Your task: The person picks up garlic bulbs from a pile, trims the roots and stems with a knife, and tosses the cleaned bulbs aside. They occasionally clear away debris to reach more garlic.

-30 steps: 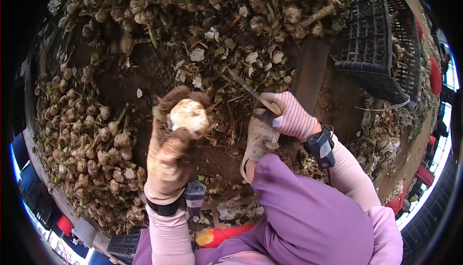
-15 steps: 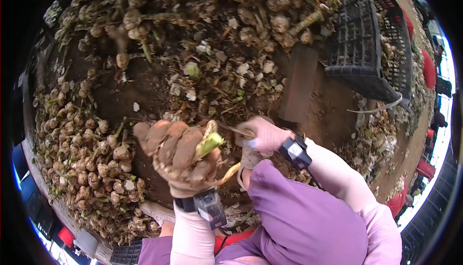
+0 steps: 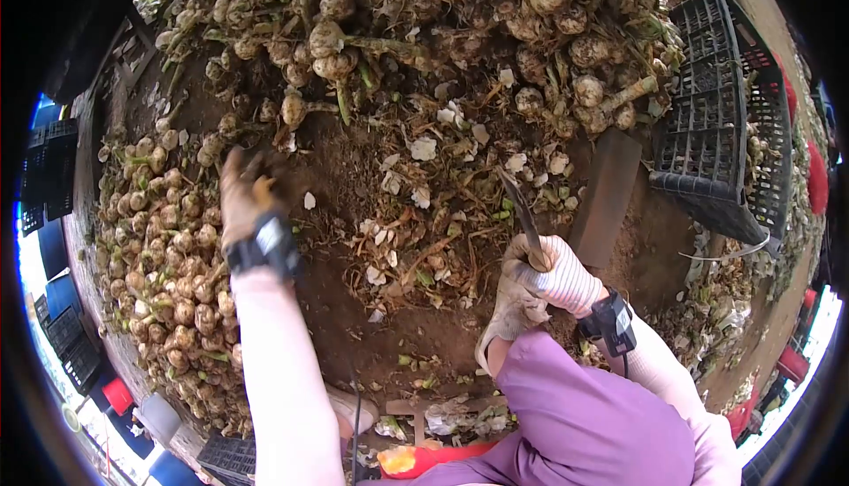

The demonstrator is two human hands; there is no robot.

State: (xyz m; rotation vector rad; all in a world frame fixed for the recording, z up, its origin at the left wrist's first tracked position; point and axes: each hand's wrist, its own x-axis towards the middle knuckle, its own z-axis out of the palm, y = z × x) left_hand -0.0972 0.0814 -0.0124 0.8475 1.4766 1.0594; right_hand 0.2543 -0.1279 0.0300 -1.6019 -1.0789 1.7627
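Note:
My left hand (image 3: 243, 192), in a dirty glove, is stretched out over the edge of a heap of trimmed bulbs (image 3: 168, 260) on the left; it is blurred and I see nothing in it. My right hand (image 3: 550, 279), in a striped glove, is closed on the handle of a knife (image 3: 523, 212) whose blade points up and away over the soil. It rests just above my knee in purple trousers (image 3: 588, 415). Both wrists carry a small black device.
A big pile of muddy bulbs with stems (image 3: 416, 17) fills the far side. Peelings and cut roots (image 3: 416, 221) litter the soil in the middle. A dark flat board (image 3: 608, 196) lies right of the knife, and a black plastic crate (image 3: 716, 123) stands beyond it.
My left hand held a bulb close to the knife, and now it has swung out left to the trimmed heap with no bulb in it. The right hand has raised the knife blade upward.

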